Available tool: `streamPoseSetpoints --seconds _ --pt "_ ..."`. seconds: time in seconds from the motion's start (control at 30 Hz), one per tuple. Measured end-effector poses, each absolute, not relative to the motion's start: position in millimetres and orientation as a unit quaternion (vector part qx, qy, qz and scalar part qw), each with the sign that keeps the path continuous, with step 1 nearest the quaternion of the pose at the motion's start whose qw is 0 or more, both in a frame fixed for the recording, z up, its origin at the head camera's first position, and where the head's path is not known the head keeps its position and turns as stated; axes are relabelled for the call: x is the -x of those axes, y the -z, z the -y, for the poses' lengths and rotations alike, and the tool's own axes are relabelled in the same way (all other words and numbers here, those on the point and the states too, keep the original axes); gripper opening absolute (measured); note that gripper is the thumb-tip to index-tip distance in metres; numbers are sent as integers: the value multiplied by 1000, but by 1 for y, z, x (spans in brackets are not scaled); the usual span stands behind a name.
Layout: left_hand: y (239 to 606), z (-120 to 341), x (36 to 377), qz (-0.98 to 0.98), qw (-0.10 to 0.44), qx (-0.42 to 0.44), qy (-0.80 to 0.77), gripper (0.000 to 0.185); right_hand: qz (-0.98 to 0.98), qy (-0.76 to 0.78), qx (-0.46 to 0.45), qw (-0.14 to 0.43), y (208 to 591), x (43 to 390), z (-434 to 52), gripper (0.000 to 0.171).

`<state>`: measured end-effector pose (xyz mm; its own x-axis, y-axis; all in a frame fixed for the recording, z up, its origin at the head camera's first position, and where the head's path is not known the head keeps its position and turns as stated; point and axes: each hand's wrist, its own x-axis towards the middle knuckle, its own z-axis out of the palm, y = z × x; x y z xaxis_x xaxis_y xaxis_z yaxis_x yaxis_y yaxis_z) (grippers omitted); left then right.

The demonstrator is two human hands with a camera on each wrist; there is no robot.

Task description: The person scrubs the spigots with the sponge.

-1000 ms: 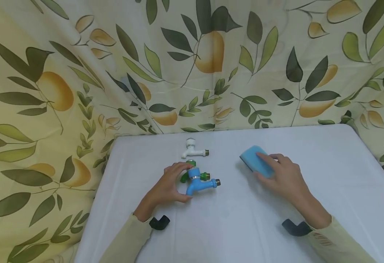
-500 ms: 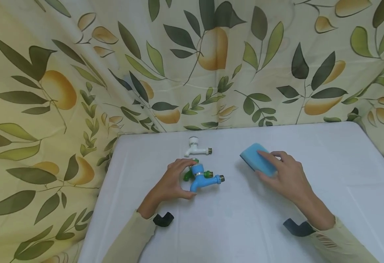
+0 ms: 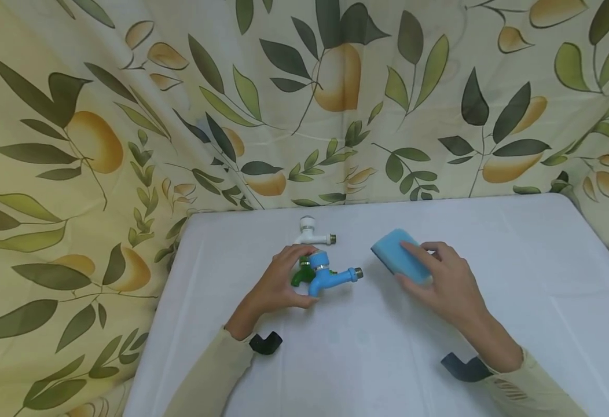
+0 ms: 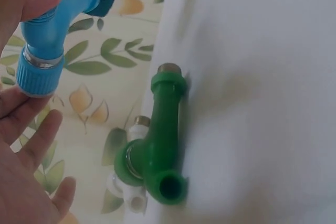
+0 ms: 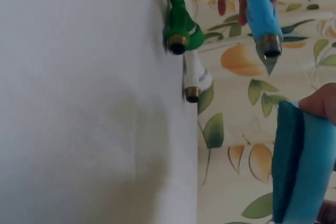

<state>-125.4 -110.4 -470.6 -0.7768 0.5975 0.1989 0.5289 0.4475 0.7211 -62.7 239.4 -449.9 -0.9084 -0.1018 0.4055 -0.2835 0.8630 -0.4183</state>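
Note:
My left hand [image 3: 278,284] grips a blue plastic tap [image 3: 327,281] between thumb and fingers, holding it above the table. Its thumb lies on the spout end and its fingers reach the ridged knob, while the threaded metal end points right. In my right hand [image 3: 452,284] is a light blue sponge [image 3: 395,255], pinched by its sides. The left wrist view shows a green tap [image 4: 167,114] on the table below the blue one. Behind it sits a white tap [image 3: 312,237]; the left fingers partly overlap both taps in the head view.
A white cloth covers the table [image 3: 367,359]. Behind and to the left hangs a curtain [image 3: 414,104] printed with leaves and fruit. Dark curved wrist pieces [image 3: 266,343] sit at both cuffs.
The blue tap has moved up and to the right in my left hand, covering more of the green tap. The sponge has shifted slightly left toward it.

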Motion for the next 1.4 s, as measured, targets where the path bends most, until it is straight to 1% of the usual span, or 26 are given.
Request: streamPoseSetpoints --seconds 0.5,0.77,1.03,1.2,1.4 --pt "462 87 132 -847 11 -332 -415 91 929 -266 -113 232 437 56 -220 65" --pt "461 78 133 -841 -10 -339 -421 89 931 -256 -114 234 432 56 -212 66" --pt "461 67 134 -844 -27 -356 -401 89 924 -207 -171 271 432 55 -202 66" --pt "458 65 133 -847 -27 -348 -401 89 925 -212 -137 283 431 59 -205 65" --pt "460 63 134 -847 -33 -346 -401 90 928 -237 -114 262 432 59 -201 67"
